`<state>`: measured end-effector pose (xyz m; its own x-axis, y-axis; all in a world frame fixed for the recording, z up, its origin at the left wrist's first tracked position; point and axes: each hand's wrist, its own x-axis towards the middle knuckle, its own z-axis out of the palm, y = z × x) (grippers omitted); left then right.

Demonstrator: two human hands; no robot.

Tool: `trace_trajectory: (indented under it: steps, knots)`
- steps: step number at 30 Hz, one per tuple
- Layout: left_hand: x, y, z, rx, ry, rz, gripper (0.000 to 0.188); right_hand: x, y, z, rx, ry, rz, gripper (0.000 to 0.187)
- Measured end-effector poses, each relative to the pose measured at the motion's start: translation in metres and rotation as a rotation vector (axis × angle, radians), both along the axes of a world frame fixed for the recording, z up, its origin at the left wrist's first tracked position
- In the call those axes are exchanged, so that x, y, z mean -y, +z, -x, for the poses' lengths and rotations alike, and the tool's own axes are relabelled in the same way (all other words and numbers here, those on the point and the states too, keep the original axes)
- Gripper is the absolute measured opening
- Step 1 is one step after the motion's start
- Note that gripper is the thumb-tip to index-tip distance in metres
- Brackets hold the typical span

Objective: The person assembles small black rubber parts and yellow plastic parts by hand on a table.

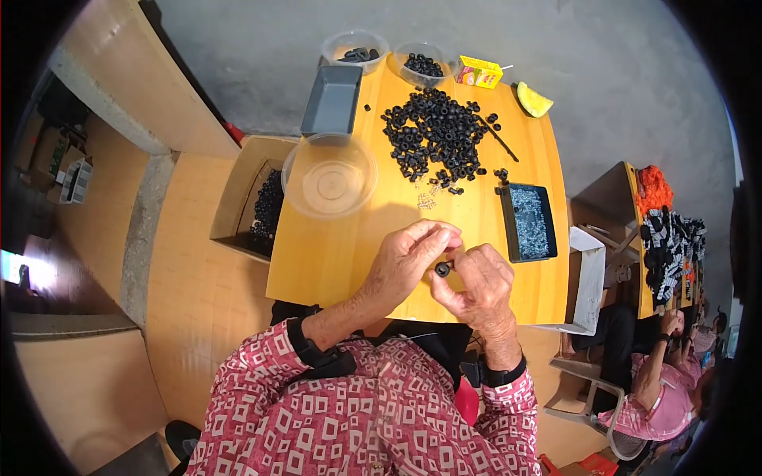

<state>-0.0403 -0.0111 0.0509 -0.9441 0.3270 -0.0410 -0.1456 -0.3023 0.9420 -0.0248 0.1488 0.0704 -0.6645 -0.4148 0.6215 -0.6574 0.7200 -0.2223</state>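
Over the front of the yellow wooden table (365, 262), both my hands are close together. My right hand (486, 289) pinches a small round black part with a hole (443, 270) between thumb and fingers. Just left of it, my left hand (403, 260) has thumb and forefinger pressed together; whatever lies between them is too small to make out. Beyond my hands spreads a heap of small black ring-shaped parts (440, 131). A scatter of tiny pale pieces (429, 197) lies at its near edge. Right of my hands sits a black tray (509, 230) holding many tiny clear pieces.
An open clear bowl (295, 186) and a grey tray (329, 99) stand left. Along the back are two clear tubs, a yellow drink carton (479, 71) and a yellow fruit wedge (534, 101). A cardboard box (234, 190) adjoins the left edge. Another person sits far right.
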Motion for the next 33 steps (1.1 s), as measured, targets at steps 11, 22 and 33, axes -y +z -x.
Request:
trace_trajectory:
  steps: [11,22,33]
  knots:
    - [0.009,-0.017,0.006,0.126,-0.031,0.042,0.019,-0.009,-0.010,0.016,-0.037,-0.033,0.014,0.024]
    - [0.018,-0.021,-0.002,-0.087,-0.109,0.060,0.010,-0.012,-0.007,0.013,0.039,0.101,-0.085,0.027]
    - [0.020,-0.029,-0.006,-0.061,-0.106,0.142,0.008,-0.012,-0.016,0.005,0.111,0.138,-0.088,0.030]
